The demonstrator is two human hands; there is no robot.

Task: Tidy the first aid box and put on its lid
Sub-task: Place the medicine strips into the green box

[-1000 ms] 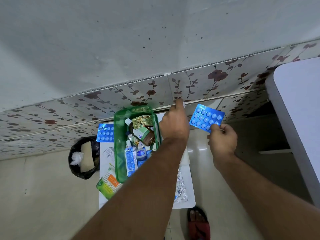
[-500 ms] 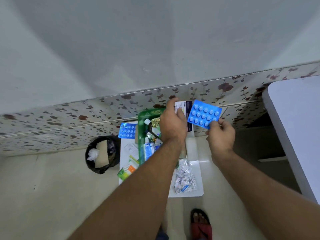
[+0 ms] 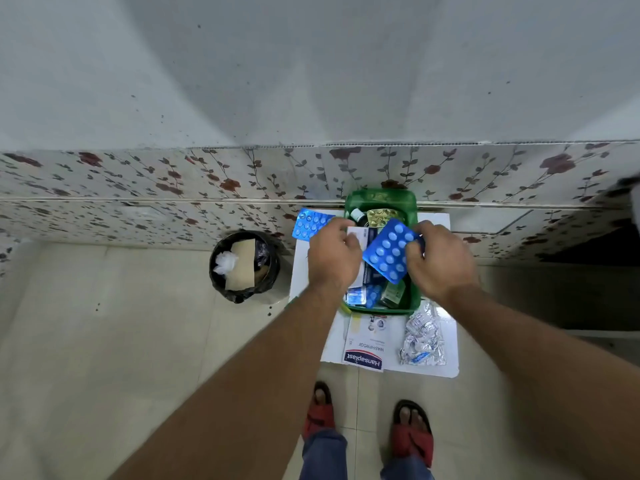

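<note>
Packing step in hand: items are being loaded into the green first aid box, which sits on the white bench against the floral wall, long axis running away from the person toward the wall. No lid can be seen, so closure is judged some way off.

Right hand: grip clamped on a blue blister pack at its right edge, held over the box interior, tilted, long axis approx diagonal, far-right to near-left. Left hand: grip closed on a white/dark carton, partly hidden, over the box's left side.

Next move (judgement): both to be laid flat inside, aligned w/ box long axis, so the lid can seat later. Bottles already fill the far end; space looks tight.

Still outside on the bench: second blue blister pack, Hansaplast box, silver foil strips.
</note>
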